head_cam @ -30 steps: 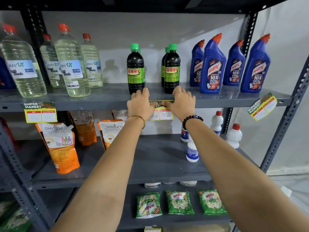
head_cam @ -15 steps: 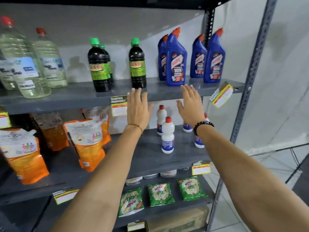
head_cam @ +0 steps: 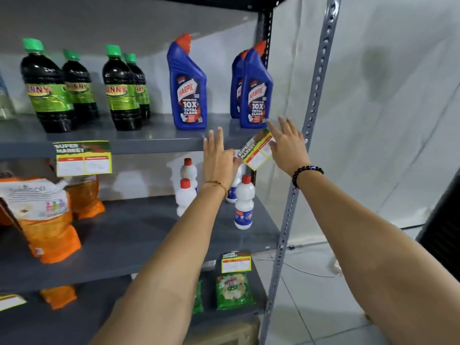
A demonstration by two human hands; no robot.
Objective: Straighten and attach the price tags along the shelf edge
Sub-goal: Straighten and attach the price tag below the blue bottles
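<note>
A crooked price tag (head_cam: 256, 151) hangs tilted at the right end of the grey upper shelf edge (head_cam: 154, 145). My left hand (head_cam: 217, 155) is open just left of it, fingers up, its thumb near the tag's lower left corner. To the tag's right, my right hand (head_cam: 286, 145) is spread open, thumb close to the tag's right edge. I cannot tell whether either hand touches the tag. Further left, a straight price tag (head_cam: 83, 158) hangs on the same edge. Another tag (head_cam: 236, 262) hangs on the middle shelf edge.
Dark green-capped bottles (head_cam: 47, 88) and blue Harpic bottles (head_cam: 186, 85) stand on the upper shelf. White bottles (head_cam: 244, 202) and orange pouches (head_cam: 47, 217) fill the shelf below, green packets (head_cam: 232, 290) the lowest. The grey perforated upright (head_cam: 311, 115) stands right of my hands.
Both hands left the middle tag and travelled right along the shelf edge to the tilted tag at the right end; the view turned right with them.
</note>
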